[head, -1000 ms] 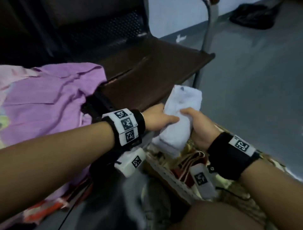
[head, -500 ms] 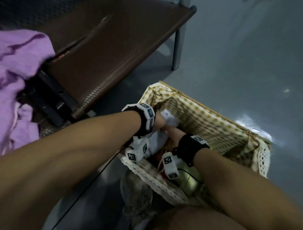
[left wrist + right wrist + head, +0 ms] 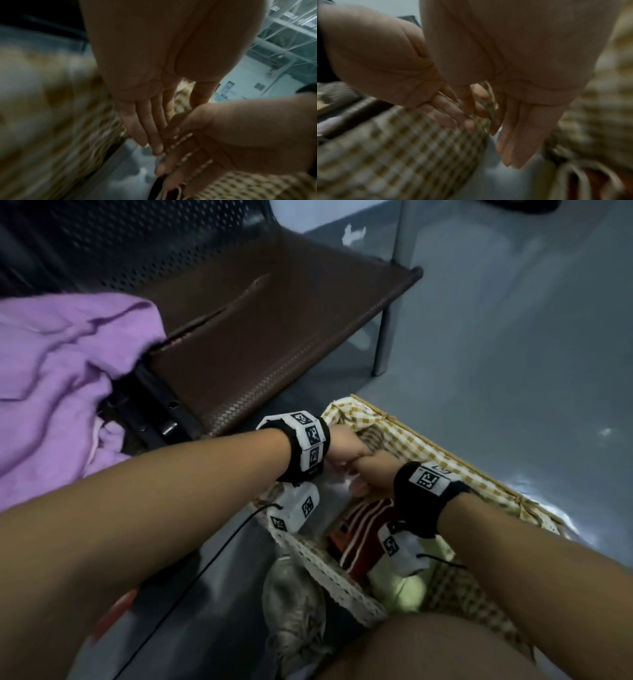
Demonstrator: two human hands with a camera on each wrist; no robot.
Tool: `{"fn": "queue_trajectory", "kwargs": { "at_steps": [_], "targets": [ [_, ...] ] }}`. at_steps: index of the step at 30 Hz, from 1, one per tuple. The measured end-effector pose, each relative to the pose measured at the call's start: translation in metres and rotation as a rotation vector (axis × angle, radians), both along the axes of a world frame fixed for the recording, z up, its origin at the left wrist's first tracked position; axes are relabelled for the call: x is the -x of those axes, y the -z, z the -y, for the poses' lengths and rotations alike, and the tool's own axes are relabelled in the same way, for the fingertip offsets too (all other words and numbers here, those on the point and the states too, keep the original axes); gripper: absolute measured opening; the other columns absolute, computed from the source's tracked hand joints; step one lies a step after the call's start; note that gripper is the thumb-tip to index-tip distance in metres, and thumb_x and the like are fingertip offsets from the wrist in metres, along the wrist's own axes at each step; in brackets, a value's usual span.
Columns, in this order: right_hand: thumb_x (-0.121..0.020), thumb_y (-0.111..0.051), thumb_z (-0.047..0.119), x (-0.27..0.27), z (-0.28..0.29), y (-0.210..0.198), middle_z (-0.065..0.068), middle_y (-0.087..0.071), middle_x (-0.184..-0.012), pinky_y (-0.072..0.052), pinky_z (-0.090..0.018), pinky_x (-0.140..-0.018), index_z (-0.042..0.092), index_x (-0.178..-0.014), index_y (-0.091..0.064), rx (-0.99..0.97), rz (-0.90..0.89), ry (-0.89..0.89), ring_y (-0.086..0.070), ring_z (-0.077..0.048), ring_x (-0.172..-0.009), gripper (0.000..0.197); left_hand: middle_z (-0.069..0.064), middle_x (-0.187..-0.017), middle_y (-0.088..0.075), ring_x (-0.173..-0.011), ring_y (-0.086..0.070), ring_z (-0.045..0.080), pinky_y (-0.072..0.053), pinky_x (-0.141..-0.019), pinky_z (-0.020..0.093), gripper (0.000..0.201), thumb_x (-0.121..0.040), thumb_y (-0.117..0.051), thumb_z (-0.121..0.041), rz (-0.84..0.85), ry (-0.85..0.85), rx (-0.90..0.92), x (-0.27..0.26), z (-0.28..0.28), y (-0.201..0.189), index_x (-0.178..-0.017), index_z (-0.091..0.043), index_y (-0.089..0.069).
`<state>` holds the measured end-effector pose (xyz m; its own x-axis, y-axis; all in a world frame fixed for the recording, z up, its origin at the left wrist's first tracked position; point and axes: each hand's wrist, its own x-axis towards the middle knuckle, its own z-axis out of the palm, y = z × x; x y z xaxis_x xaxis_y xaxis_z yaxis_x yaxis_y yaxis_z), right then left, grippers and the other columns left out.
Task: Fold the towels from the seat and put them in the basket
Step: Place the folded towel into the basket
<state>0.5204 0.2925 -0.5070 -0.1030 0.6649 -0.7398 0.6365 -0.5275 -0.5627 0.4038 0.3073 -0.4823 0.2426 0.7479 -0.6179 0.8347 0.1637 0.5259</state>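
A wicker basket [image 3: 445, 446] with a checked lining stands on the floor beside the brown seat [image 3: 274, 330]. Both hands reach into its far left corner. My left hand [image 3: 346, 451] and right hand [image 3: 371, 474] touch each other just above a folded white towel [image 3: 334, 494] that lies in the basket. In the left wrist view the left fingers [image 3: 150, 128] are straight over the white towel [image 3: 130, 175]. The right fingers [image 3: 513, 135] are straight too, above the same towel [image 3: 496, 182]. Whether the fingertips touch it is not visible. A purple towel [image 3: 61, 371] lies crumpled on the seat at the left.
A red striped cloth [image 3: 363, 525] and a pale yellow-green one [image 3: 400, 583] lie in the basket under my right wrist. A grey patterned cloth [image 3: 298, 611] sits by the basket's near edge. The bench leg [image 3: 382, 344] stands on grey floor beyond.
A second ago both hands held the folded white towel in the air over the basket. It now lies in the basket's far left corner, and both hands have straightened their fingers above it.
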Motion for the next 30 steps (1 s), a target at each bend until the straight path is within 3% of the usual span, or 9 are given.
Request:
{"fn": "queue_trajectory", "kwargs": {
  "at_steps": [3, 5, 8, 10, 13, 18, 23, 26, 30],
  "targets": [
    [-0.094, -0.050, 0.007, 0.017, 0.000, -0.052, -0.022, -0.074, -0.087, -0.059, -0.045, -0.068, -0.003, -0.095, -0.071, -0.178, -0.029, -0.079, -0.073, -0.037, -0.079, 0.024, 0.023, -0.114, -0.069, -0.091, -0.064, 0.036, -0.043, -0.054, 0.022, 0.034, -0.102, -0.047, -0.026, 0.101, -0.069, -0.148, 0.015, 0.014, -0.056, -0.110, -0.001, -0.069],
    [-0.093, -0.049, 0.005, 0.036, 0.003, -0.088, -0.018, -0.073, -0.082, -0.058, -0.044, -0.070, 0.000, -0.093, -0.070, -0.265, -0.070, -0.153, -0.072, -0.034, -0.076, 0.022, 0.015, -0.103, -0.071, -0.089, -0.064, 0.031, -0.049, -0.064, 0.029, 0.034, -0.101, -0.049, -0.035, 0.107, -0.113, -0.287, 0.041, 0.027, -0.089, -0.101, -0.010, -0.071],
    [-0.089, -0.049, -0.002, 0.080, 0.006, -0.135, -0.012, -0.069, -0.069, -0.054, -0.032, -0.058, 0.001, -0.083, -0.069, -0.373, -0.113, -0.336, -0.066, -0.025, -0.064, 0.020, 0.002, -0.115, -0.070, -0.105, -0.063, 0.021, -0.048, -0.088, 0.032, 0.032, -0.099, -0.052, -0.044, 0.017, -0.193, -0.531, 0.099, 0.055, -0.126, -0.115, -0.021, -0.067],
    [-0.086, -0.052, -0.003, 0.121, 0.012, -0.157, -0.002, -0.062, -0.054, -0.046, -0.023, -0.049, 0.006, -0.073, -0.066, -0.460, -0.119, -0.476, -0.058, -0.016, -0.053, 0.021, 0.000, -0.115, -0.070, -0.104, -0.064, 0.019, -0.048, -0.088, 0.030, 0.031, -0.098, -0.052, -0.044, -0.026, -0.244, -0.655, 0.142, 0.079, -0.142, -0.119, -0.024, -0.063],
    [-0.088, -0.055, 0.005, 0.188, 0.030, -0.172, -0.008, -0.066, -0.071, -0.048, -0.028, -0.060, -0.002, -0.088, -0.071, -0.566, -0.116, -0.688, -0.060, -0.019, -0.064, 0.017, 0.000, -0.107, -0.073, -0.096, -0.066, 0.018, -0.051, -0.084, 0.030, 0.028, -0.099, -0.052, -0.038, -0.085, -0.334, -0.739, 0.206, 0.122, -0.154, -0.120, -0.023, -0.060],
    [-0.091, -0.062, 0.018, 0.298, 0.064, -0.166, -0.013, -0.074, -0.103, -0.056, -0.035, -0.087, 0.013, -0.100, -0.072, -0.686, -0.061, -1.028, -0.069, -0.028, -0.092, 0.015, 0.004, -0.116, -0.070, -0.104, -0.065, 0.024, -0.048, -0.090, 0.030, 0.035, -0.096, -0.055, -0.033, -0.274, -0.464, -0.646, 0.304, 0.196, -0.138, -0.128, -0.018, -0.059],
    [-0.090, -0.063, 0.036, 0.376, 0.089, -0.139, -0.007, -0.066, -0.129, -0.046, -0.032, -0.102, 0.018, -0.130, -0.060, -0.836, 0.169, -1.267, -0.060, -0.027, -0.119, 0.044, 0.013, -0.129, -0.056, -0.120, -0.055, 0.034, -0.046, -0.098, 0.037, 0.049, -0.089, -0.060, -0.038, -0.517, -0.431, -0.393, 0.371, 0.253, -0.097, -0.132, -0.015, -0.055],
    [-0.087, -0.065, 0.040, 0.400, 0.091, -0.110, -0.016, -0.063, -0.129, -0.050, -0.038, -0.097, 0.012, -0.132, -0.054, -0.845, 0.297, -1.277, -0.060, -0.033, -0.116, 0.054, 0.012, -0.141, -0.048, -0.126, -0.048, 0.032, -0.042, -0.105, 0.038, 0.063, -0.090, -0.060, -0.045, -0.551, -0.391, -0.412, 0.388, 0.271, -0.074, -0.143, -0.016, -0.045],
    [-0.087, -0.066, 0.038, 0.408, 0.084, -0.089, -0.017, -0.065, -0.125, -0.050, -0.035, -0.093, 0.011, -0.134, -0.052, -0.890, 0.236, -1.104, -0.062, -0.034, -0.114, 0.056, 0.013, -0.128, -0.052, -0.116, -0.052, 0.033, -0.045, -0.097, 0.039, 0.058, -0.087, -0.064, -0.045, -0.520, -0.457, -0.507, 0.397, 0.262, -0.066, -0.137, -0.018, -0.050]
  ]
}}
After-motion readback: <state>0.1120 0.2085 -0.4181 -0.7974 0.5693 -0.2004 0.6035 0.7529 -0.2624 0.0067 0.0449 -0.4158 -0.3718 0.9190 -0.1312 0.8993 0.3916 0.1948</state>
